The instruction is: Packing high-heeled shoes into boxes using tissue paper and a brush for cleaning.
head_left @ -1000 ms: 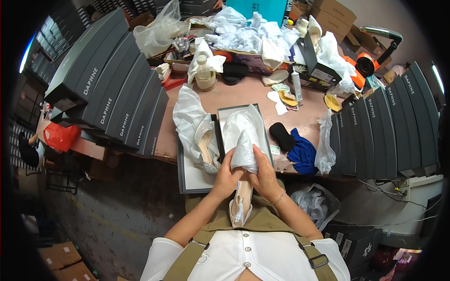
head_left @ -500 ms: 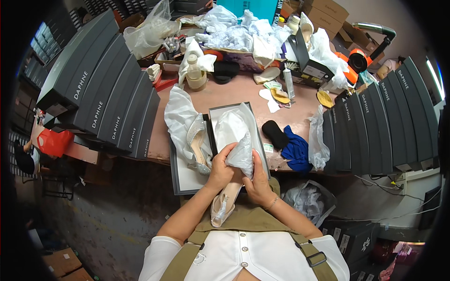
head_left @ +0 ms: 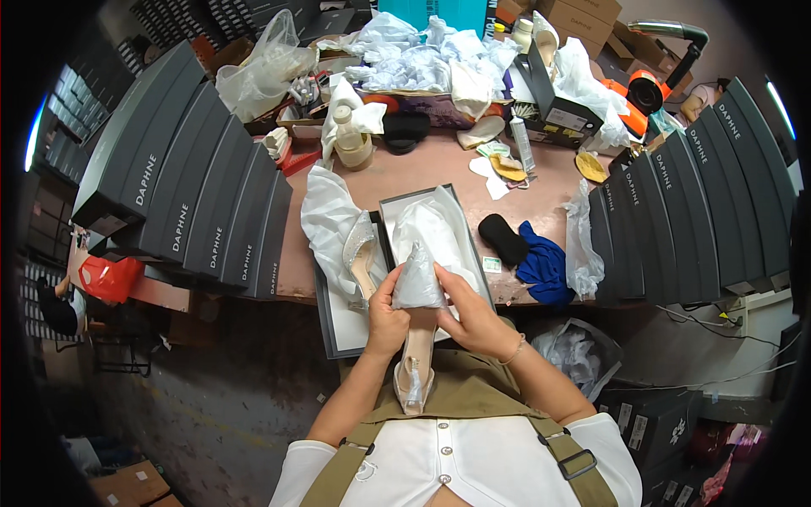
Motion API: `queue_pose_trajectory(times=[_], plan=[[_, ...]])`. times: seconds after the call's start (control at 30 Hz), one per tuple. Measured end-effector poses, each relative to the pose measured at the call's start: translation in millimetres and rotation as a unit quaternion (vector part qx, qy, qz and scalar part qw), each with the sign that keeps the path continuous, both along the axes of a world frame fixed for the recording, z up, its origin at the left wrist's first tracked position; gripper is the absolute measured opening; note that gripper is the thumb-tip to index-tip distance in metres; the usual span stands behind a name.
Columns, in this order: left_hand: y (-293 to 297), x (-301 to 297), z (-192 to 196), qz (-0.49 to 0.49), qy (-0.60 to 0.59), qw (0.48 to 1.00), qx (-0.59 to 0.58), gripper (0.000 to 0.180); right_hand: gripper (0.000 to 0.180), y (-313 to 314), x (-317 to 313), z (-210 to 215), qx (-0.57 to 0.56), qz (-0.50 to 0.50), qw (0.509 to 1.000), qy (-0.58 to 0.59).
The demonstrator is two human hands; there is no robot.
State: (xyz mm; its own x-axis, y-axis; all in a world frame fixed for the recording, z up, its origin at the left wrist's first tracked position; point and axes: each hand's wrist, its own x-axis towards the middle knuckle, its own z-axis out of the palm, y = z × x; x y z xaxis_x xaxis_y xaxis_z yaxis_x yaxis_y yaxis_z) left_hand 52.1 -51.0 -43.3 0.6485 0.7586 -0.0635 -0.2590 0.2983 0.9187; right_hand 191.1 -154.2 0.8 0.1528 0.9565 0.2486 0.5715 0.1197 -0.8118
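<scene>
Between my hands is a high-heeled shoe (head_left: 415,359), its toe end covered by silvery-grey paper (head_left: 418,283) and its heel end toward my body. My left hand (head_left: 388,317) wraps round its left side. On the other side my right hand (head_left: 473,314) grips the paper-covered part with thumb and fingers. Just beyond is an open shoebox (head_left: 389,204) lined with white tissue (head_left: 435,220). The matching glittery silver shoe (head_left: 360,253) lies at its left on more tissue paper (head_left: 325,207).
Stacks of dark shoeboxes flank me, left (head_left: 182,182) and right (head_left: 688,198). Right of the open box lie a black pad (head_left: 502,240) and a blue cloth (head_left: 545,266). Farther back are a plastic bottle (head_left: 348,135), a white tube (head_left: 522,144) and a heap of crumpled paper (head_left: 422,59).
The paper-covered toe end has swung left and more upright, and the heel end has shifted slightly right. Both hands keep their hold; the whole view has shifted a little.
</scene>
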Motion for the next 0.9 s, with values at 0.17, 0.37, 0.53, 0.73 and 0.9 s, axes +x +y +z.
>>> queue_pose_trajectory(times=[0.17, 0.37, 0.53, 0.73, 0.9], plan=[[-13, 15, 10, -0.052, 0.049, 0.996, 0.054, 0.068, 0.041, 20, 35, 31, -0.131, -0.054, 0.973, 0.181], [-20, -8, -29, -0.184, 0.083, 0.970, -0.135, 0.048, 0.024, 31, 51, 4, -0.049, -0.059, 0.986, 0.149], [9, 22, -27, -0.152, 0.072, 0.972, -0.164, 0.039, 0.039, 11, 121, 8, -0.085, -0.267, 0.959, 0.039], [22, 52, -36, -0.024, 0.009, 0.974, -0.227, 0.061, 0.068, -94, 253, -66, -0.308, -0.436, 0.808, -0.249], [26, 64, -22, -0.118, -0.004, 0.912, -0.393, 0.051, 0.054, -119, 273, -137, -0.372, -0.408, 0.799, -0.238]])
